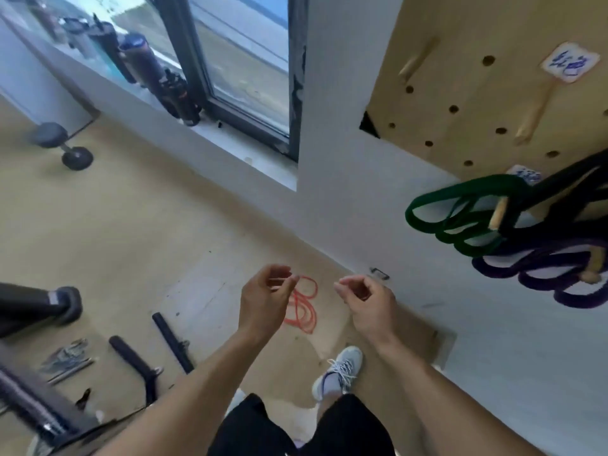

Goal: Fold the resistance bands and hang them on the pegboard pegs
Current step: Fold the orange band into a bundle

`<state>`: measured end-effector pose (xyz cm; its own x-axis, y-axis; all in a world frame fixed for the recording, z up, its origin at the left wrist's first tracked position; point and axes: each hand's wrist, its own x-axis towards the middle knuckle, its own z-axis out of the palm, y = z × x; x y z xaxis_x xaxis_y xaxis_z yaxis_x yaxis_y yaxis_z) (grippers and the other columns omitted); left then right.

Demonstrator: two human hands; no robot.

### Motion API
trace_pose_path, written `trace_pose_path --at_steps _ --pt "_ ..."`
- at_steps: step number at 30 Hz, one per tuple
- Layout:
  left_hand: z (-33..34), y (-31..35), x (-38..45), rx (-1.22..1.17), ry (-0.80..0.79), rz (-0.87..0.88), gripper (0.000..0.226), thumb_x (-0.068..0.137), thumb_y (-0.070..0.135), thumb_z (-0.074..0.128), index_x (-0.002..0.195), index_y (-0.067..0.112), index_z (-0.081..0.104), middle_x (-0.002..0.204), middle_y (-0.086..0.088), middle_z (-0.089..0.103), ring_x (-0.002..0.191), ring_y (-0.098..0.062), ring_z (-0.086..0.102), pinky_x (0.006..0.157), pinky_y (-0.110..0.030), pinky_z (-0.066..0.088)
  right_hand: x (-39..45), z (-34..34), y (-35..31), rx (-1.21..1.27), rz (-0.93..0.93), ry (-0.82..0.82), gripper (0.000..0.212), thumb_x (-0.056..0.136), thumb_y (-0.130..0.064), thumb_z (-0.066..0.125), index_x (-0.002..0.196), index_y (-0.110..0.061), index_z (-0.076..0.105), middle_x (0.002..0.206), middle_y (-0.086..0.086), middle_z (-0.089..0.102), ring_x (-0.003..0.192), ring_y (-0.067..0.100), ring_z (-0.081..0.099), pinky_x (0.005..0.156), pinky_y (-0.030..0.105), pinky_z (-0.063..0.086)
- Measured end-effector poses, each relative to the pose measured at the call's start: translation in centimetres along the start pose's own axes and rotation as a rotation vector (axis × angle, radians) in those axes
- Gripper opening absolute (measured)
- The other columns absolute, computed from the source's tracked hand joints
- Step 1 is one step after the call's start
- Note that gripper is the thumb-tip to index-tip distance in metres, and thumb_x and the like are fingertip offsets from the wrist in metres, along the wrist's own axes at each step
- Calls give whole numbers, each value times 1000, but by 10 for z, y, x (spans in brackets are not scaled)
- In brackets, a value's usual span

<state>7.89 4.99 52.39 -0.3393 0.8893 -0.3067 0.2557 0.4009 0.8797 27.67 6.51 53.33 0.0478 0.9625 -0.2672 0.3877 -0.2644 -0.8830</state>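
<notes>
We are standing near wall (345, 179), floor (138, 232) lying open ahead-left; bench base (39, 307) and black handles (171, 340) crowding lower left. Pegboard (477, 103) hanging upper right, green band (427, 209) and purple band (543, 278) draping off pegs. Red band (304, 307) lying coiled on floor, showing between hands. Left hand (263, 304) and right hand (368, 304) hovering, fingers loosely curled, holding nothing.

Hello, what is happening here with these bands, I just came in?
A person is tidying resistance bands. A green band and a purple band already hang folded on pegs of the pegboard. A thin red band lies on the floor by the wall. The left hand and right hand are held above it with fingers loosely curled, holding nothing that I can see.
</notes>
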Motion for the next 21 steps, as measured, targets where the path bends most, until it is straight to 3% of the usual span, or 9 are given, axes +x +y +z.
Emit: trace_pose_path --at_steps 3,5,8,12,17,21 --pt "-27 -46 -6 31 -20 -50 14 90 33 76 101 25 72 92 16 72 85 5 67 67 -6 49 -9 48 18 29 68 -19 17 77 -46 79 92 -40 73 82 -3 75 78 14 72 73 35 61" --pt "-39 -75 -7 51 -55 -93 15 90 34 75 101 25 71 93 17 71 86 7 65 68 -6 47 -17 74 35 20 126 -46 16 79 -41 77 94 -42 71 84 0 74 79 20 73 74 39 62" --pt "-46 -116 -6 100 -114 -166 20 91 38 72 107 24 71 99 14 71 90 5 65 70 -13 47 -27 102 61 19 210 -82 18 91 -20 76 96 -36 68 84 -1 73 72 14 72 70 34 59" --pt "-36 -174 8 160 -149 -239 23 91 37 72 110 24 70 103 11 73 90 3 66 67 -13 46 -17 131 110 1 310 -149 16 95 -14 71 102 -27 67 88 7 72 74 14 69 63 18 51" --pt "5 -275 36 228 -175 -282 21 92 33 72 112 28 68 102 16 72 90 5 65 76 -18 53 27 183 231 -157 422 -239 15 90 -19 69 103 -28 67 87 4 70 84 22 73 77 34 54" --pt "53 -378 70 364 -279 -250 26 91 33 71 117 29 66 110 17 69 96 1 66 91 -32 57 72 243 359 -302 434 -334 19 88 -23 67 107 -27 67 89 -6 69 92 21 72 87 37 56"
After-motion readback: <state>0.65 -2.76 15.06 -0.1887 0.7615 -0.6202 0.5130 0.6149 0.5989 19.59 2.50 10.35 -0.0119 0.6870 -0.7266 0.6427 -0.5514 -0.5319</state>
